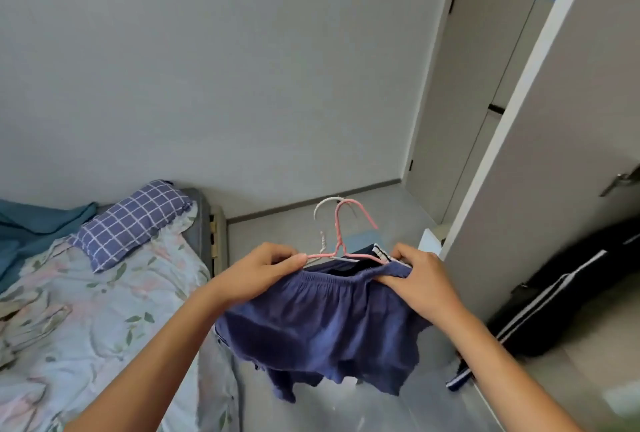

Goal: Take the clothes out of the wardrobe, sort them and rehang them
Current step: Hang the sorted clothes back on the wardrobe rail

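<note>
A pair of blue shorts (322, 327) with an elastic waistband hangs in front of me over the floor. My left hand (263, 272) pinches the left end of the waistband together with a pink hanger (341, 234). My right hand (420, 279) grips the right end of the waistband and hanger. A white hanger (323, 210) sits behind the pink one, their hooks overlapping. A darker garment with white stripes (379, 251) shows behind the shorts on the hangers.
A bed (86, 310) with a floral cover and a checked blue pillow (131, 223) lies at left. An open door (561, 154) stands at right, with a black striped garment (554, 300) beyond its lower edge. Grey floor (277, 227) lies ahead.
</note>
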Motion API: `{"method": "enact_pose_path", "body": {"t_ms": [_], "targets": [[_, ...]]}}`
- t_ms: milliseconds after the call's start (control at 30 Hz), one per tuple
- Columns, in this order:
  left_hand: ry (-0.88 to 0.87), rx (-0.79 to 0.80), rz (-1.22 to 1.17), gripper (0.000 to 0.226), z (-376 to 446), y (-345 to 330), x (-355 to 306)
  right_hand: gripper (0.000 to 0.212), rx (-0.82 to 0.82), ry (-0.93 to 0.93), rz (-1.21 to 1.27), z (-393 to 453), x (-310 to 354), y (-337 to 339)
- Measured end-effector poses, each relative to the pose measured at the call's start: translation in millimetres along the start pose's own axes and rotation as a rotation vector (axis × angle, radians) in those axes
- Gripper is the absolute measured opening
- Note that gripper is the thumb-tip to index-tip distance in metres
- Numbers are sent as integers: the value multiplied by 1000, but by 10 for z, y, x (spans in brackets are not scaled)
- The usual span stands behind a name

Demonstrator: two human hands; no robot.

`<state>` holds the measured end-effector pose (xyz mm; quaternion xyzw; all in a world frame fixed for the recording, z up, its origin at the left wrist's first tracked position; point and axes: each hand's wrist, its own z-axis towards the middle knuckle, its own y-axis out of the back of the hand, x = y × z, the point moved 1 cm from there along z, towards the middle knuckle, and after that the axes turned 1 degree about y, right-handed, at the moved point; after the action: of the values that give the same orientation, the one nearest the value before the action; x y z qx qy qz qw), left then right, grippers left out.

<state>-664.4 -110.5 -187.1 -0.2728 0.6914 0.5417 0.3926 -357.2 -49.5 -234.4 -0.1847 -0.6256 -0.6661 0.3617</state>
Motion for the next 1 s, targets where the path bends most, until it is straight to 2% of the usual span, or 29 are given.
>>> {"method": "enact_pose_path", "body": {"t_ms": [67,200,300,467,667,800,900,1000], "targets": [[15,76,-84,41,57,-28,8,38,-35,-35,-40,-98,-31,22],[27,192,-267,51,103,-131,41,40,-117,-86,-69,-337,-33,57],[17,262,-337,43,160,-265,26,48,-174,-125,-133,-531,-125,128],[-45,396,-368,41,241,-591,-28,35,-285,-162,-217,-1024,-214,269],[-88,518,-413,32,256,-1145,-309,47,-655,-354,-330,-1758,-154,420],[-92,573,-407,35,261,-1550,-503,42,-965,-543,-470,-2186,-114,549],[-102,627,-408,34,250,-1845,-672,31,-982,-654,-337,-2386,-103,614],[-99,665,-389,33,209,-2146,-857,19,-904,-666,42,-2472,-52,618]]}}
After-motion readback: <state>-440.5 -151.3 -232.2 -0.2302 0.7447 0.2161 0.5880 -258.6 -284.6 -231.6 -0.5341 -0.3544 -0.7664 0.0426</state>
